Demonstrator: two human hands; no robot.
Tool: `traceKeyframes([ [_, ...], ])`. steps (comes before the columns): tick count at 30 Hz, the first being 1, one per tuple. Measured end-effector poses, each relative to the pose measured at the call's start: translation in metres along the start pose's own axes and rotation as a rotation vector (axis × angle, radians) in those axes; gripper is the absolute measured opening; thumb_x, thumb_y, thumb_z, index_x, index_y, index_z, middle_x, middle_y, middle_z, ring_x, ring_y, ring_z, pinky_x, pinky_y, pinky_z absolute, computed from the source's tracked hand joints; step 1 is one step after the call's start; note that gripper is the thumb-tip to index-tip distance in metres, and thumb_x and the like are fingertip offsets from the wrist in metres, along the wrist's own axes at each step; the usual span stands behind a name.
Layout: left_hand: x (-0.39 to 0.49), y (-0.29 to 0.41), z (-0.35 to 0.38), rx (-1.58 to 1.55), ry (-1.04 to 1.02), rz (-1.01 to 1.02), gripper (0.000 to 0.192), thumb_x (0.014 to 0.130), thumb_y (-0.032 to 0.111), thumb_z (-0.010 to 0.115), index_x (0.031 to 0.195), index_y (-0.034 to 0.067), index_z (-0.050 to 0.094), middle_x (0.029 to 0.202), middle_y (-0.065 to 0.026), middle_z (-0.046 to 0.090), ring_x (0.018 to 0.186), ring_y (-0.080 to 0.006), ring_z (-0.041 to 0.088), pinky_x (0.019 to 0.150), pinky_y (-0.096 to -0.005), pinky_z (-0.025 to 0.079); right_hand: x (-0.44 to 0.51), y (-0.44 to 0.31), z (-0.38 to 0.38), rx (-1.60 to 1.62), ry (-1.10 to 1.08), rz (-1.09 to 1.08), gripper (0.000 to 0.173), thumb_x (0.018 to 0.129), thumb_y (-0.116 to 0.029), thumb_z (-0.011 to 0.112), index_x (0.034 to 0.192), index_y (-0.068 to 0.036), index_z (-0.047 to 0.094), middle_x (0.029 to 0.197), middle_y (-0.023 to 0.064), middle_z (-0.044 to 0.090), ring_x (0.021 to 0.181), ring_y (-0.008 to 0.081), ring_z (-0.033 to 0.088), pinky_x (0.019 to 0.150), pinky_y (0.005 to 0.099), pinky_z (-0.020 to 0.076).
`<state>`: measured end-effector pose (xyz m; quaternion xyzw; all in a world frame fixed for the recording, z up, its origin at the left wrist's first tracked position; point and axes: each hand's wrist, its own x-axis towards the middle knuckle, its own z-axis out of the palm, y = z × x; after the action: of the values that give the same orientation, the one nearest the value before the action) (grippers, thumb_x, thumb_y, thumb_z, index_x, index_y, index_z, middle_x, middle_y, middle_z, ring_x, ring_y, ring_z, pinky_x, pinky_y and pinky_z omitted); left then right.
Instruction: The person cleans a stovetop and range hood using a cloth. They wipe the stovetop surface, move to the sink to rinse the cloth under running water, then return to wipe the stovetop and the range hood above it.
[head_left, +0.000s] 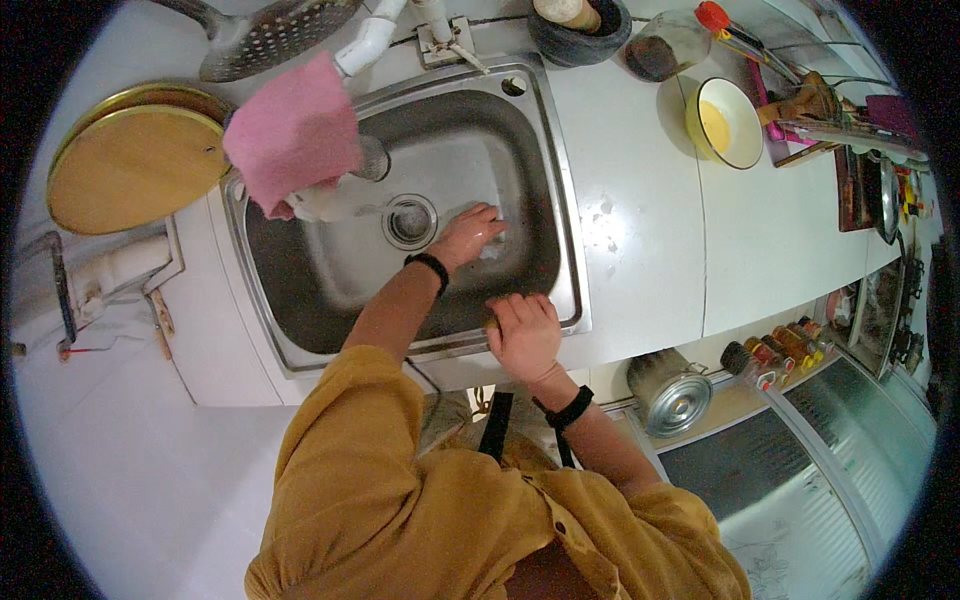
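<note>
Before me is a stainless steel sink with a round drain. My left hand reaches down into the basin, palm down, its fingers bent near a small whitish patch on the sink bottom; whether they hold anything cannot be told. At the sink's front rim is my right hand, fingers curled, with something small and dark partly visible by the thumb and index finger; what it is cannot be made out. A pink cloth hangs over the tap area at the back left, above a clear glass-like piece.
A white-and-yellow enamel bowl with yellowish contents, a glass jar and a stone mortar stand on the counter to the right. Two round golden trays lean at the left. Below right is a lidded metal pot.
</note>
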<state>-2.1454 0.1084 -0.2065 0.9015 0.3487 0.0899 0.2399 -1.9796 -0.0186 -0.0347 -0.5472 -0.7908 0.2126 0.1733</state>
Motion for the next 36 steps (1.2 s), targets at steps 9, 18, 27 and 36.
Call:
traceKeyframes([
  [9,-0.086,0.012,-0.040,-0.268,0.041,-0.122,0.014,0.087,0.009,0.053,0.094,0.006,0.065,0.100,-0.0122,0.060,0.097,-0.0282,0.059,0.083,-0.0369,0.049,0.002,-0.005,0.001,-0.022,0.062,0.003,0.024,0.074,-0.022,0.065,0.096,-0.010,0.064,0.089,0.0075,0.060,0.086,0.0265,0.059,0.088,0.0423,0.0438],
  [18,-0.110,-0.052,-0.039,0.036,-0.092,-0.282,0.027,0.078,0.002,0.059,0.104,0.009,0.062,0.109,-0.0117,0.055,0.109,-0.0332,0.052,0.088,-0.0420,0.050,0.006,-0.010,0.001,-0.054,0.118,-0.021,0.019,0.073,-0.013,0.061,0.091,-0.009,0.066,0.082,0.0074,0.061,0.076,0.0263,0.058,0.082,0.0391,0.0441],
  [27,-0.118,0.000,-0.034,-0.035,-0.175,0.128,0.017,0.080,0.005,0.058,0.097,0.006,0.063,0.105,-0.0134,0.055,0.108,-0.0348,0.053,0.088,-0.0417,0.049,0.007,-0.010,0.001,-0.077,0.072,-0.002,0.022,0.074,-0.017,0.061,0.095,-0.009,0.065,0.085,0.0081,0.060,0.079,0.0268,0.058,0.084,0.0411,0.0440],
  [36,-0.110,-0.081,-0.059,-1.110,0.380,-0.995,0.020,0.093,0.005,0.053,0.110,0.005,0.064,0.105,-0.0084,0.068,0.085,-0.0266,0.067,0.070,-0.0412,0.056,0.003,-0.007,0.004,-0.078,0.045,0.005,0.022,0.075,-0.018,0.062,0.094,-0.008,0.063,0.084,0.0098,0.058,0.080,0.0277,0.057,0.084,0.0421,0.0438],
])
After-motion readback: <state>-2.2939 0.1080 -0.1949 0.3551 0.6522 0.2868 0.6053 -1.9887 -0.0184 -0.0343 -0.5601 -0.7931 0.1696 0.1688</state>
